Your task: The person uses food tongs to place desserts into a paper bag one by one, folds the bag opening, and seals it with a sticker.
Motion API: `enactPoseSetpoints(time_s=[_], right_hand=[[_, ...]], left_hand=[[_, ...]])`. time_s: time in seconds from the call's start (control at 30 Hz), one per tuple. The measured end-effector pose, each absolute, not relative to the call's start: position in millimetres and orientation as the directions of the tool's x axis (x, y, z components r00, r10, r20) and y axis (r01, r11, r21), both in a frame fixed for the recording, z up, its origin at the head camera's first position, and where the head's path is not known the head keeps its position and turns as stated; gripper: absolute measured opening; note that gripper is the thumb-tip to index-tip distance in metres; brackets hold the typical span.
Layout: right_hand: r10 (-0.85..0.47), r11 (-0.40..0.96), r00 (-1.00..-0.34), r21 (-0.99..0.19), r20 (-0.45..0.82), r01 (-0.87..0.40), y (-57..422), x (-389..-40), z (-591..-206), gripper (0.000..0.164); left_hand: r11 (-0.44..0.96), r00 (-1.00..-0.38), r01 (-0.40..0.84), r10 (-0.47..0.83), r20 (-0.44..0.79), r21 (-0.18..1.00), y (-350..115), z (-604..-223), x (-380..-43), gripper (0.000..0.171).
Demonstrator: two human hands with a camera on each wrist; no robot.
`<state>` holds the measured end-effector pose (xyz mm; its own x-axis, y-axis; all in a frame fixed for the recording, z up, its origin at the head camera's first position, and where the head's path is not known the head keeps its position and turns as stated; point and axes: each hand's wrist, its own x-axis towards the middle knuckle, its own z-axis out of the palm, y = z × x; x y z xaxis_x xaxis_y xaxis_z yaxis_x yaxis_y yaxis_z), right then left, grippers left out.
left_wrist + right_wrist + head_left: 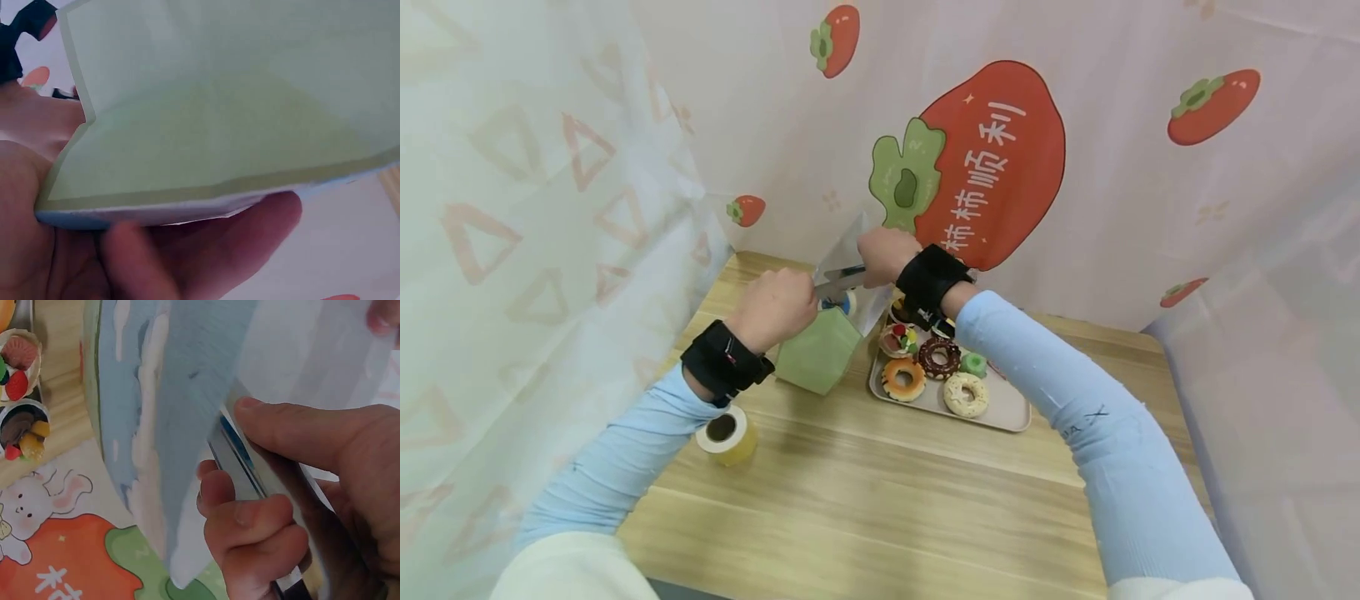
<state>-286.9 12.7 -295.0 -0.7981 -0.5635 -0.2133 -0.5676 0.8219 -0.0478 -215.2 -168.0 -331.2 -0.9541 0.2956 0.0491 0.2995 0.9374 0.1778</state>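
In the head view my left hand (775, 308) grips the upper edge of a pale green paper bag (820, 354) with a translucent panel. The left wrist view shows its fingers (250, 240) curled beneath the green side. My right hand (350, 444) holds metal tongs (275, 469) between thumb and curled fingers. These tongs (838, 285) reach across the bag's mouth toward my left hand. From the right wrist, the bag's other face (150, 425) is light blue with white cloud shapes. The tong tips are hidden by the bag.
Right of the bag lies a beige tray (1000, 408) of pastries, with a chocolate doughnut (939, 357), a cream doughnut (966, 394) and a fruit tart (898, 340). A roll of tape (733, 442) stands front left on the wooden table (880, 508). A printed cloth (1120, 192) hangs behind.
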Motion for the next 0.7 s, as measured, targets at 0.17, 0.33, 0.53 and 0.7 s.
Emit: enactPoseSetpoints(time_s=[0.17, 0.33, 0.53, 0.7], right_hand=[[-0.567, 0.82, -0.799, -0.048, -0.201, -0.57, 10, -291, -309, 0.016], [-0.594, 0.797, -0.78, -0.009, -0.196, -0.604, 5, -293, -319, 0.028], [-0.599, 0.783, -0.77, 0.041, -0.217, -0.621, 2, -295, -327, 0.021], [-0.609, 0.784, -0.755, -0.043, -0.241, -0.619, 13, -291, -315, 0.008]], left_hand=[[0.936, -0.947, 0.319, 0.308, 0.091, 0.147, -164, -334, -213, 0.03], [0.934, -0.943, 0.323, 0.306, 0.128, 0.15, -163, -335, -210, 0.03], [0.922, -0.931, 0.354, 0.33, 0.157, 0.16, -164, -337, -207, 0.029], [0.919, -0.932, 0.357, 0.338, 0.129, 0.167, -165, -335, -210, 0.029]])
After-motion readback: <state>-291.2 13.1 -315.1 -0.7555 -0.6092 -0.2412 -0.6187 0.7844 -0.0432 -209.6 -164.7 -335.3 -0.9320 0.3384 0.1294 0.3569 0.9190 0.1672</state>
